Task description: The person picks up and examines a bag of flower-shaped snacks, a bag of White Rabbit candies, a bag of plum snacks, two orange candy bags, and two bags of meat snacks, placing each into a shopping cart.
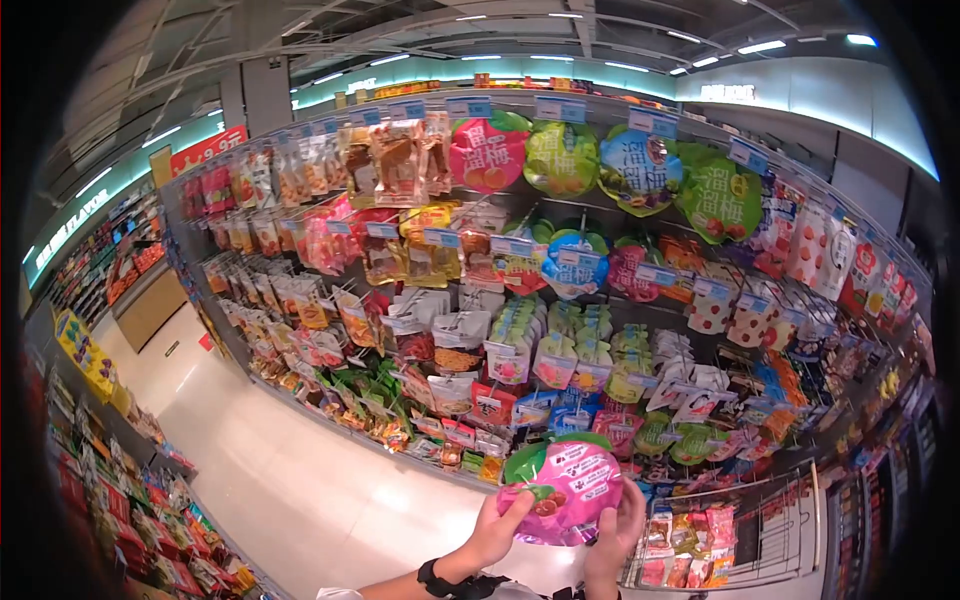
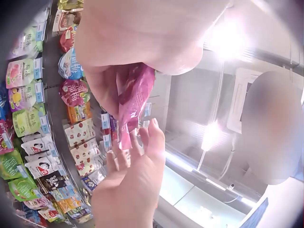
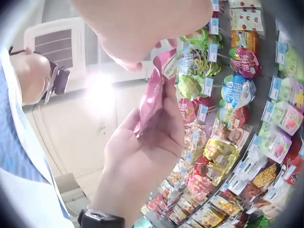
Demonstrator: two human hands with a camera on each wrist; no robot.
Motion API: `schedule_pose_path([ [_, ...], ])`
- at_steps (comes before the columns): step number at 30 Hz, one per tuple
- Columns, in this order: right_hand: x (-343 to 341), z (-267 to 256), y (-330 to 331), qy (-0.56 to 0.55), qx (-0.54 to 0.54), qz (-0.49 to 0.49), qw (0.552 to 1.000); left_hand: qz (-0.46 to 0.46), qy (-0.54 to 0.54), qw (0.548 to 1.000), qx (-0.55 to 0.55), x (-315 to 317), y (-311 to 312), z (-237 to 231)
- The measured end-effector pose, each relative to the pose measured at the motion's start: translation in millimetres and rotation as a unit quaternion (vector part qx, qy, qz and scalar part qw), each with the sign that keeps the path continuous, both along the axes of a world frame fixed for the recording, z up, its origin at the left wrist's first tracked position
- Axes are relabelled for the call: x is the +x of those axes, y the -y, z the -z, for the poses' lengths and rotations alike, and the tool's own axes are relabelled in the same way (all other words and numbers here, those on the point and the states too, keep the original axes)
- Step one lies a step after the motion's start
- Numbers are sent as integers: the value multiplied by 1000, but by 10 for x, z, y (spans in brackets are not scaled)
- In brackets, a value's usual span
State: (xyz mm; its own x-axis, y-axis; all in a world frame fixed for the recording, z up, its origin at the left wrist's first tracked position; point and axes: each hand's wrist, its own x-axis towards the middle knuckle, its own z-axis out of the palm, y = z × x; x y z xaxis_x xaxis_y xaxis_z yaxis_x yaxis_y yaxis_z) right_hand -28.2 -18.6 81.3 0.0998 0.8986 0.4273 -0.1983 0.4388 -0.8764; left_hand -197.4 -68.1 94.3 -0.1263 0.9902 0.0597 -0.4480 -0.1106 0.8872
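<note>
**Pink bag [image 1: 575,490] held up between my left hand [image 1: 492,530] and my right hand [image 1: 622,525] before a snack rack**

The largest thing is the long display rack [image 1: 370,445], which curves across the middle of the frame from the upper left to the right edge, hung with rows of packaged snacks. The pale floor [image 1: 250,420] runs through the lower left. A wire cart [image 1: 780,525] stands at the lower right, with several packets [image 1: 690,540] in it.

Along the rack's top row, right of centre, hang large rounded pouches: a pink pouch [image 1: 490,155], a light green pouch [image 1: 560,158], a blue pouch [image 1: 640,165] and a darker green pouch [image 1: 718,195].

The pink bag is at the bottom of the frame, just right of centre and left of the cart. It has a green area at its upper left, white label patches and reddish round fruit printed low on it.

My left hand grips the bag's left side, thumb on the front, fingers behind. My right hand pinches the lower right edge, its fingers partly curled around it. Both are closed only as far as the thin bag allows.

Smaller still, a black band [image 1: 440,580] circles my left wrist, and blue-and-white price tags [image 1: 652,122] sit at the hook ends along the rack.
</note>
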Motion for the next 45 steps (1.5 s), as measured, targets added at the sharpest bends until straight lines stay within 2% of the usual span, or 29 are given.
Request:
schedule_pose_path([
  [2, -6, 34, -38, -137, -112, -112, 978, -2, -11, 1000, 3, -62, 3, -56],
  [4, -54, -9, 10, -187, -182, -133, 956, 14, -12, 1000, -4, -102, -9, -77],
  [7, -136, -57, 11, -136, -166, -110, 970, 24, -34, 999, -12, -178, -63, -21],
  [10, -197, -95, 7, -131, -185, -82, 970, 33, -51, 998, -17, -269, -135, 42],
  [14, -329, -194, -19, -138, -192, -58, 970, 45, -76, 996, 1, -304, -196, -109],
  [18, -426, -97, -64, -162, -202, -77, 963, 41, -41, 998, 0, -395, -269, -178],
  [24, -674, -162, -135, -141, -188, -90, 968, 16, -68, 997, -15, -654, -386, -16],
  [28, -832, -180, -229, -91, -179, -32, 979, 54, -50, 997, 5, -866, -521, 127],
  [30, -886, -167, -298, -44, -128, 58, 989, -25, -54, 998, 22, -911, -563, 120],
  [31, -933, -150, -323, -46, -127, 63, 989, 3, -119, 992, 33, -1008, -595, 122],
  [32, -982, -124, -338, -9, -100, 109, 989, 9, -119, 992, 34, -1061, -625, 121],
  [34, -1075, -62, -408, 67, -43, 198, 977, 89, -176, 976, 87, -1113, -707, 75],
  [35, -1124, -42, -463, 154, 35, 237, 959, 130, -128, 978, 102, -1099, -754, 31],
  [36, -1156, -42, -479, 157, 33, 241, 957, 133, -125, 978, 101, -1083, -804, 33],
  [38, -1242, -170, -481, 319, 179, 203, 908, 202, -22, 969, 143, -1044, -879, 36],
  [40, -1272, -214, -488, 382, 183, 157, 892, 194, -21, 970, 146, -1018, -950, 28],
  [42, -1281, -270, -560, 417, 195, 139, 877, 163, 56, 983, 62, -1002, -1098, 46],
  [43, -1259, -216, -625, 418, 193, 140, 877, 115, 64, 991, 9, -966, -1191, 65],
  [45, -1179, -79, -792, 437, 212, 143, 862, 92, 71, 993, 1, -933, -1392, 57],
])
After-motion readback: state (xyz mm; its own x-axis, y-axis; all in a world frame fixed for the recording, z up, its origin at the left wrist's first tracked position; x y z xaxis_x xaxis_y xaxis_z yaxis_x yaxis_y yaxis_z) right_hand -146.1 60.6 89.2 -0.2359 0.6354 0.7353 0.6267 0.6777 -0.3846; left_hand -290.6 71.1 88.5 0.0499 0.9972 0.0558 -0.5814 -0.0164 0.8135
